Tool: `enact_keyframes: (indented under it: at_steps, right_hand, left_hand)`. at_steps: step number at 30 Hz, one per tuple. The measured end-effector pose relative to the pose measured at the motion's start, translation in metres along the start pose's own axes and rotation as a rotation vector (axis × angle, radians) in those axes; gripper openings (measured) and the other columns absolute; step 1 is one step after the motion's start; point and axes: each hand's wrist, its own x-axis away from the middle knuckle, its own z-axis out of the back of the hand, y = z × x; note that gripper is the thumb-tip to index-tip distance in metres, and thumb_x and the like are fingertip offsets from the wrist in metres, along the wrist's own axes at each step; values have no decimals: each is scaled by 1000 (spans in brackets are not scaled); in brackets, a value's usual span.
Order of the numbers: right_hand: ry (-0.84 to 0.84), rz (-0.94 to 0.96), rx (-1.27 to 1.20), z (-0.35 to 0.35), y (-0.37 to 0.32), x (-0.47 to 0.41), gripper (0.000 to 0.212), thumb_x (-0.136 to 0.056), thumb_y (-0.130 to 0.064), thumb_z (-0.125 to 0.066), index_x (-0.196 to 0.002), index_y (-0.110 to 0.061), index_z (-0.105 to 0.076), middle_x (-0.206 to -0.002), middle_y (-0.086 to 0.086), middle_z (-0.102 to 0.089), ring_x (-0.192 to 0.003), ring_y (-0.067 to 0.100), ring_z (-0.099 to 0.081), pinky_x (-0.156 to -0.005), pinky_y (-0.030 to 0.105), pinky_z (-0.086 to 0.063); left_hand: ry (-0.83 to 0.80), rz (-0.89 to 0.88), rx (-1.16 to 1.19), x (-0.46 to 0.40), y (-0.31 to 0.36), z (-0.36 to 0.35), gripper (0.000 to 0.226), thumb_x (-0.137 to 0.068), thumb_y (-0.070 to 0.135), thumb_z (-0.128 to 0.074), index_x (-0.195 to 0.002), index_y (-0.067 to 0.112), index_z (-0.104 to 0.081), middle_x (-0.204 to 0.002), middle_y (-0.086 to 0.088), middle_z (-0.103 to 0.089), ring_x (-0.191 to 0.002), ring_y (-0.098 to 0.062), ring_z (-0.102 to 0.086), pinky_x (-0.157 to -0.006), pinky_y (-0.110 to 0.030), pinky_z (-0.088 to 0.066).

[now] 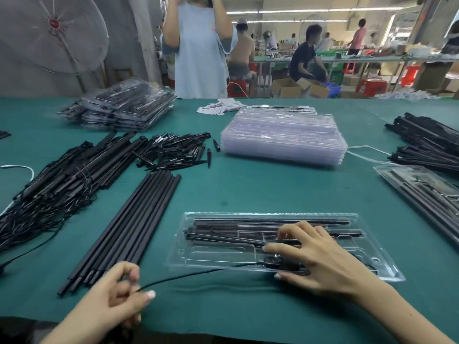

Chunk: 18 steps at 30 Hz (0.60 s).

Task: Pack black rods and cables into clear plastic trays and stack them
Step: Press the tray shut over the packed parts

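Mid-pack on the open tray [380,271], my landmark here: rods are seated, cable is being routed in. Far left of the tray, a tangled heap of cabled rods [57,180], and beyond that a stack of finished packed trays [124,108]. Nearer the tray's left, a neat row of plain black rods [129,229], with a scatter of small black clips [178,150] behind it. My left hand [116,294] sits just left of the tray's near corner, thumb and fingers pinching the loose end of the cable [188,276], which runs right into the tray. Inside the tray: long rods in the far channels, and a small black connector block [273,263] in the near pocket. My right hand [320,256] is spread flat over the tray, fingertips pressing rods down, thumb by the block. Next move, I reckon: feed the slack into the near channel without dragging the block out; cable looks springy. Behind the tray, a stack of empty clear trays [283,137]. Right of it, another filled tray [422,187] and more rod bundles [427,142].
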Motion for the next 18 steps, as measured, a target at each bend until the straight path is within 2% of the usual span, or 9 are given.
enact_keyframes:
  at_steps: [4, 7, 9, 12, 15, 18]
  right_hand:
    - [6, 8, 16, 3, 5, 6, 45, -87, -62, -43, -118, -36, -63, -107, 0, -60, -92, 18, -59, -72, 33, -52]
    - [19, 14, 9, 4, 7, 9, 46, -88, -62, -43, -117, -34, -64, -106, 1, -61, -91, 20, -60, -72, 34, -52]
    - [22, 10, 15, 6, 9, 11, 46, -88, -61, -43, -117, -33, -65, -106, 2, -61, -91, 21, -61, -72, 35, -53]
    - [25, 12, 28, 6, 13, 14, 46, -89, -59, -43, -118, -32, -65, -107, 3, -61, -91, 21, -61, -71, 36, -53]
    - [26, 6, 51, 6, 16, 18, 44, -89, -58, -44, -118, -32, -64, -107, 4, -61, -93, 21, -61, -73, 36, -53]
    - [36, -8, 76, 5, 16, 19, 42, -88, -56, -44, -117, -34, -65, -107, 7, -61, -91, 22, -61, -74, 35, -53]
  left_hand:
    - [-20, 0, 55, -12, 12, 10, 35, -74, 4, -64, -94, -2, -36, -49, -10, -40, -32, -14, -35, -35, -15, -29]
    - [45, -26, -53, -24, 19, 6, 33, -82, 4, -66, -98, 1, -37, -50, -4, -45, -32, -13, -30, -34, -16, -26]
    - [110, -91, -233, -34, 24, 3, 30, -85, 11, -67, -97, 9, -40, -51, 0, -51, -34, -10, -35, -40, -19, -31]
    - [232, -226, -623, -51, 36, -6, 31, -84, 23, -69, -87, 26, -38, -57, 6, -62, -42, -2, -45, -53, -26, -36]
    - [276, -307, -774, -68, 42, -20, 34, -86, 26, -68, -84, 28, -33, -61, 5, -63, -57, -5, -52, -61, -32, -43]
    - [322, -341, -888, -82, 42, -30, 29, -90, 29, -62, -91, 27, -33, -66, 7, -59, -64, -11, -53, -54, -30, -36]
